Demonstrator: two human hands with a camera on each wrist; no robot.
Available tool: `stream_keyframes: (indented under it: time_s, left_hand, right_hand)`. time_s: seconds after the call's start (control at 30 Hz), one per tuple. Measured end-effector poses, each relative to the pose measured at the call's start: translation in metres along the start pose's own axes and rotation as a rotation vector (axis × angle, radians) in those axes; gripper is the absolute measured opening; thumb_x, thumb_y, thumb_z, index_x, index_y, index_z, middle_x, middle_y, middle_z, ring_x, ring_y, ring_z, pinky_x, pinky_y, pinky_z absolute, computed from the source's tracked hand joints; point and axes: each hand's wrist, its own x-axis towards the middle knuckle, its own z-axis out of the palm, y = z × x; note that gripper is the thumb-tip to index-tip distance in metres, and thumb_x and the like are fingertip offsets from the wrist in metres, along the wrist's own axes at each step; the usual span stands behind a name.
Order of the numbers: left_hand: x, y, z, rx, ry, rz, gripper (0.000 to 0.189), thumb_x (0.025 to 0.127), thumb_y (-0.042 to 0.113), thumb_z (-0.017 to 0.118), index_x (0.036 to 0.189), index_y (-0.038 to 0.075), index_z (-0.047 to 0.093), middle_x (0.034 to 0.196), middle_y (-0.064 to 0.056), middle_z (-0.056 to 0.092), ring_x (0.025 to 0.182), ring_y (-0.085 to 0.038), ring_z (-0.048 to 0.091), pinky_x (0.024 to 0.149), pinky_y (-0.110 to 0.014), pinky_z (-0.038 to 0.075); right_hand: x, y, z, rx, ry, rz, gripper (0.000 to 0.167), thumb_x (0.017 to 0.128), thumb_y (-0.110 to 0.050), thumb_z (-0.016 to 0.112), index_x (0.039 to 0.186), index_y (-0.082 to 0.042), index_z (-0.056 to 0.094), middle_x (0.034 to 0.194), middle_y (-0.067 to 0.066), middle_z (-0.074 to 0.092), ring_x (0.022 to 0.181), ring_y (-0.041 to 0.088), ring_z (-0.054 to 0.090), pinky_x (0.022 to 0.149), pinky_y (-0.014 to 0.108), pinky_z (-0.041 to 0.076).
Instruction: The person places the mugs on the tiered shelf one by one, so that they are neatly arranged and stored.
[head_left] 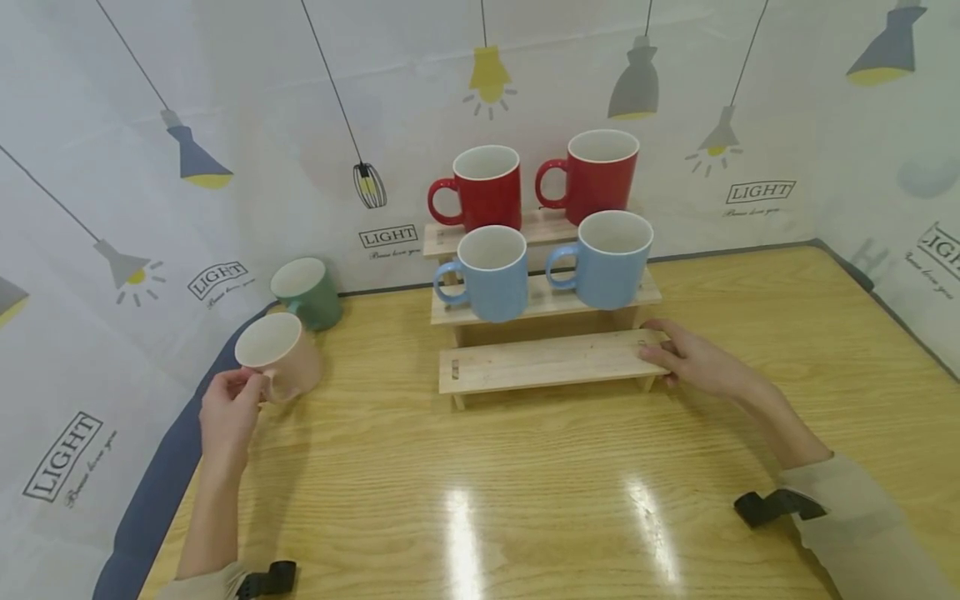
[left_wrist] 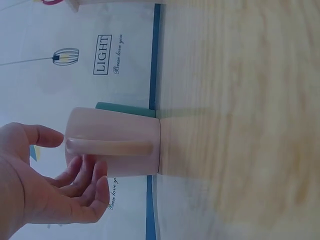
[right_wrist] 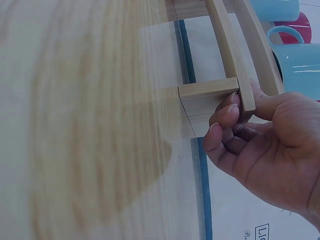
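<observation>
A pale pink mug (head_left: 296,367) stands upright on the table at the left. My left hand (head_left: 231,412) is at its handle (left_wrist: 112,147), thumb tip by the rim and loosely bent fingers beside the handle. A green mug (head_left: 318,298) stands right behind the pink one, mostly hidden by it in the left wrist view. At the right, my right hand (head_left: 701,360) grips the end of the lowest board of a three-step wooden rack (head_left: 543,360), thumb over the top and fingers curled under. That lowest board carries nothing.
Two light blue mugs (head_left: 495,279) sit on the rack's middle step, and two red mugs (head_left: 600,179) on its top step. All their handles point left. A white curtain (head_left: 300,67) with printed lamps hangs behind and beside the wooden table (head_left: 375,475).
</observation>
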Motion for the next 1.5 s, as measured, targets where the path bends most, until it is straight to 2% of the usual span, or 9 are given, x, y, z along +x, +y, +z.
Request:
stream_keyframes:
  time_s: [0.2,0.27,0.4,0.5,0.63,0.83,1.07,1.27,1.5]
  left_hand:
    - [0.004,-0.003,-0.004,-0.002,-0.102,-0.043,0.040,0.098,0.027,0.052,0.123,-0.005,0.056,0.102,-0.001,0.057,0.085,-0.002,0.054,0.078,-0.017,0.049]
    - [0.005,-0.003,-0.005,-0.006,-0.138,-0.047,0.038,0.099,0.030,0.053,0.116,-0.004,0.059,0.097,0.004,0.057,0.085,-0.002,0.054,0.079,-0.018,0.050]
    - [0.008,-0.004,-0.007,-0.024,-0.222,-0.050,0.036,0.100,0.036,0.056,0.088,0.004,0.063,0.087,0.012,0.060,0.089,-0.002,0.055,0.089,-0.027,0.049]
    - [0.011,-0.005,-0.009,-0.071,-0.284,-0.044,0.036,0.101,0.035,0.056,0.076,0.010,0.062,0.080,0.014,0.064,0.089,0.000,0.057,0.093,-0.031,0.045]
    - [0.014,-0.007,-0.009,-0.123,-0.339,-0.023,0.032,0.102,0.032,0.054,0.079,0.010,0.062,0.080,0.013,0.066,0.088,0.001,0.060,0.090,-0.025,0.046]
    - [0.019,-0.013,-0.008,-0.098,-0.385,0.008,0.032,0.102,0.028,0.053,0.077,0.009,0.053,0.079,0.010,0.060,0.087,-0.004,0.055,0.083,-0.022,0.047]
    - [0.021,-0.014,-0.004,-0.116,-0.315,-0.074,0.024,0.096,0.019,0.048,0.074,0.010,0.047,0.076,0.007,0.048,0.093,-0.015,0.044,0.087,-0.036,0.035]
    - [0.023,-0.014,-0.004,-0.210,-0.265,-0.065,0.023,0.096,0.016,0.050,0.074,0.010,0.046,0.074,0.008,0.053,0.084,-0.008,0.051,0.085,-0.028,0.041]
    - [0.022,-0.012,-0.001,-0.400,-0.127,-0.044,0.020,0.094,0.006,0.050,0.075,0.007,0.045,0.070,0.005,0.048,0.074,-0.009,0.049,0.069,-0.021,0.045]
  right_hand:
    - [0.000,-0.001,0.000,-0.006,0.000,0.005,0.064,0.107,-0.027,0.048,0.152,0.008,0.018,0.088,0.010,0.057,0.069,0.019,0.053,0.064,0.034,0.048]
    - [0.000,-0.001,0.001,-0.008,0.001,0.003,0.064,0.108,-0.027,0.048,0.151,0.008,0.018,0.087,0.010,0.057,0.069,0.020,0.054,0.064,0.034,0.049]
    - [0.000,0.000,0.001,0.000,-0.003,0.003,0.065,0.108,-0.027,0.048,0.152,0.008,0.017,0.087,0.010,0.056,0.069,0.019,0.053,0.063,0.033,0.048]
    - [0.001,0.001,0.000,0.009,-0.003,0.007,0.065,0.108,-0.027,0.048,0.152,0.008,0.017,0.090,0.012,0.057,0.069,0.019,0.053,0.063,0.033,0.048]
    - [0.000,0.001,0.000,0.006,0.000,0.007,0.064,0.108,-0.028,0.048,0.152,0.008,0.018,0.097,0.014,0.059,0.071,0.019,0.054,0.064,0.033,0.049]
    - [0.000,0.000,0.000,0.004,-0.008,0.005,0.064,0.108,-0.027,0.048,0.151,0.009,0.017,0.090,0.012,0.058,0.071,0.019,0.054,0.065,0.032,0.049]
    - [0.000,0.001,0.000,0.014,-0.012,0.007,0.065,0.108,-0.027,0.047,0.152,0.008,0.015,0.084,0.010,0.056,0.070,0.019,0.055,0.065,0.032,0.049]
    - [0.001,0.001,-0.001,0.010,-0.015,0.006,0.065,0.108,-0.027,0.047,0.152,0.008,0.015,0.084,0.009,0.056,0.070,0.019,0.055,0.065,0.032,0.049]
    - [0.001,0.001,0.000,0.003,-0.014,0.004,0.064,0.108,-0.027,0.047,0.151,0.008,0.016,0.084,0.009,0.056,0.070,0.019,0.055,0.064,0.032,0.049]
